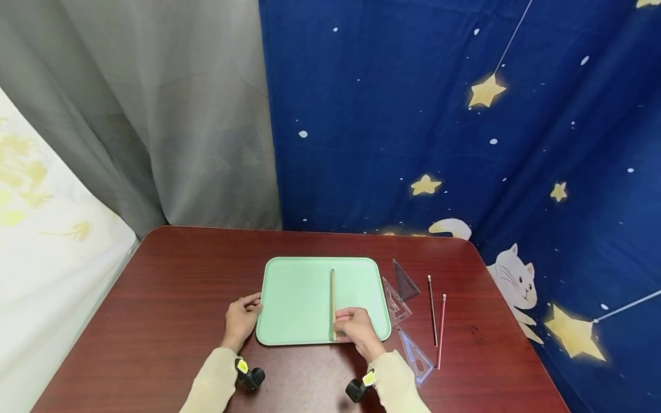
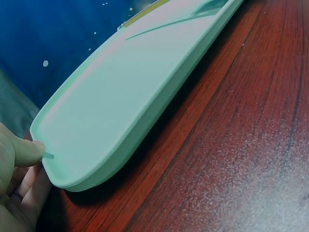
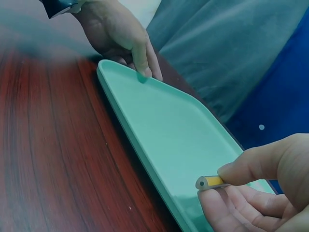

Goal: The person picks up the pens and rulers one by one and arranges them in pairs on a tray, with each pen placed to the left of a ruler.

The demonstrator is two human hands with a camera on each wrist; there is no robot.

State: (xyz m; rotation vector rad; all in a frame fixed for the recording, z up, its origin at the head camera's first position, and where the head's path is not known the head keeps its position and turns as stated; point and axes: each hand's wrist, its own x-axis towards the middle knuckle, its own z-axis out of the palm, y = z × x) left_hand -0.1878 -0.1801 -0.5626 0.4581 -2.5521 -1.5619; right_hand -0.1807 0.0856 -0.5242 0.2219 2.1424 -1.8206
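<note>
A light green tray point(image 1: 294, 298) lies on the table. At its left edge is my left hand point(image 1: 240, 321), the thumb over the rim and the other fingers against the outside, pinching it. My right hand point(image 1: 357, 328) pinches a yellow pencil point(image 1: 333, 292) near its near end, over the right half of the tray. In the right wrist view the pencil's blunt end point(image 3: 202, 183) with a dark core shows between thumb and fingers. From the head view the pencil points away from me, roughly parallel to the tray's short sides; whether it touches the tray I cannot tell.
Right of the tray lie a dark set square point(image 1: 405, 284), a clear set square point(image 1: 396, 304) and a bluish set square point(image 1: 416, 358). Beside them are a black pencil point(image 1: 432, 310) and a red pencil point(image 1: 441, 332). Curtains point(image 1: 361, 143) hang behind the brown table point(image 1: 181, 287).
</note>
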